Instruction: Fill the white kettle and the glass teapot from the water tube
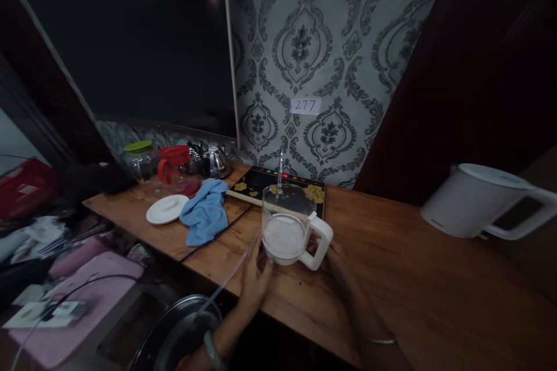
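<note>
A clear glass jug (285, 236) with a white handle (319, 243) stands at the front of the wooden table, its lower part looking whitish. My left hand (253, 275) curves around the jug's lower left side, thumb toward me. On the other side, my right hand (337, 258) closes in at the handle, its fingertips partly hidden behind it. Just beyond the jug, a thin water spout (281, 171) rises at the black hot plate (250, 186), which has gold flowers and a lit red light.
Left of the jug lie a blue cloth (206, 213) and a white lid (167, 209). Behind them are a red-lidded jug (174, 168), a green-lidded jug (140, 162) and a metal kettle (216, 161). A white kettle (474, 200) stands right. A clear tube (226, 278) runs into a pot (178, 316) below.
</note>
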`<control>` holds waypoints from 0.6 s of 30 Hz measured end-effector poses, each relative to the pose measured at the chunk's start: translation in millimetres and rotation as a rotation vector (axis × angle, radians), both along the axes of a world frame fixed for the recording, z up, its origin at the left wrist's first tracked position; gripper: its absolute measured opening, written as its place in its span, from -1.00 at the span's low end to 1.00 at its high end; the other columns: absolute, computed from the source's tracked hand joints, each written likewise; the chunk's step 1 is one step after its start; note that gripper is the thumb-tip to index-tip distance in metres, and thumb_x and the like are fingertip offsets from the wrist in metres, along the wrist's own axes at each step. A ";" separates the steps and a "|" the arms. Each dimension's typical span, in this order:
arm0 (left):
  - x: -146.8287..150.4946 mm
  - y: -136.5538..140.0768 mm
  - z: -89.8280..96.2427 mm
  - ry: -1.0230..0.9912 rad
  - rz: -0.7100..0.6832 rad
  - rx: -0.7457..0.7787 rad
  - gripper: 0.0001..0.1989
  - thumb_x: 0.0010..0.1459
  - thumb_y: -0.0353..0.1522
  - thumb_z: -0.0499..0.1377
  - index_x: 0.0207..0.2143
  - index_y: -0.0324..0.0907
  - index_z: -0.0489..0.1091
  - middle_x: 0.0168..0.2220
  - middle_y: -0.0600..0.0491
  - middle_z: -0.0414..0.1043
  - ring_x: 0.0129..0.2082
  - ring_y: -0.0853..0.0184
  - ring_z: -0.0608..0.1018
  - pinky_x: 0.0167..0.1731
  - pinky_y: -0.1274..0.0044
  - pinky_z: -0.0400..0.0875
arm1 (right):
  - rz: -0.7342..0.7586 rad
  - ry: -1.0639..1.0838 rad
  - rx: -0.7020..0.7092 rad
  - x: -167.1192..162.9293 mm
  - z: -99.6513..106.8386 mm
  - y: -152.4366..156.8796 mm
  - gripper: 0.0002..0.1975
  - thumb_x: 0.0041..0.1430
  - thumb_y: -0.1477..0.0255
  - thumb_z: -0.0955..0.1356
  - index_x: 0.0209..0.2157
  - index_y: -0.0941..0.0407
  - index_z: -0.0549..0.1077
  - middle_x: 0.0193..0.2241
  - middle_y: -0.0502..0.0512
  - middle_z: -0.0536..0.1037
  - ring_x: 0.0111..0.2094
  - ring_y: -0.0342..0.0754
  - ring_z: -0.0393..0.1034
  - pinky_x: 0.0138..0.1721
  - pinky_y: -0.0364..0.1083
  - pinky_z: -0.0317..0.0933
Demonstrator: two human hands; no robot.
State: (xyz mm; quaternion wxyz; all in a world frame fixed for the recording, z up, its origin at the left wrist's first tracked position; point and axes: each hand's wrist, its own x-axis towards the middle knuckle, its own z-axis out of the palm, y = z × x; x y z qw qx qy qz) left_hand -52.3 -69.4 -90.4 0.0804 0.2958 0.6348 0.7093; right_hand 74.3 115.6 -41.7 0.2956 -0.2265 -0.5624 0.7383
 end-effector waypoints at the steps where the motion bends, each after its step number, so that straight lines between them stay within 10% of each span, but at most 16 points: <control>1: -0.2 -0.3 0.0 0.002 0.000 -0.002 -0.34 0.19 -0.11 0.24 0.30 -0.10 0.28 0.32 -0.18 0.28 0.30 0.01 0.38 0.29 0.17 0.27 | 0.002 0.003 0.001 -0.3 -1.5 0.8 -0.56 -0.13 0.02 0.55 -0.54 0.14 0.54 -0.58 0.07 0.53 -0.60 -0.10 0.33 -0.58 -0.16 0.16; 18: 1.1 0.0 0.5 0.031 0.031 -0.007 -0.34 0.19 -0.11 0.23 0.30 -0.09 0.27 0.30 -0.16 0.31 0.33 0.02 0.33 0.28 0.17 0.29 | 0.001 -0.005 0.025 -2.1 -10.3 6.3 -0.52 -0.13 -0.03 0.54 -0.58 0.12 0.52 -0.57 0.07 0.54 -0.60 -0.11 0.30 -0.57 -0.15 0.13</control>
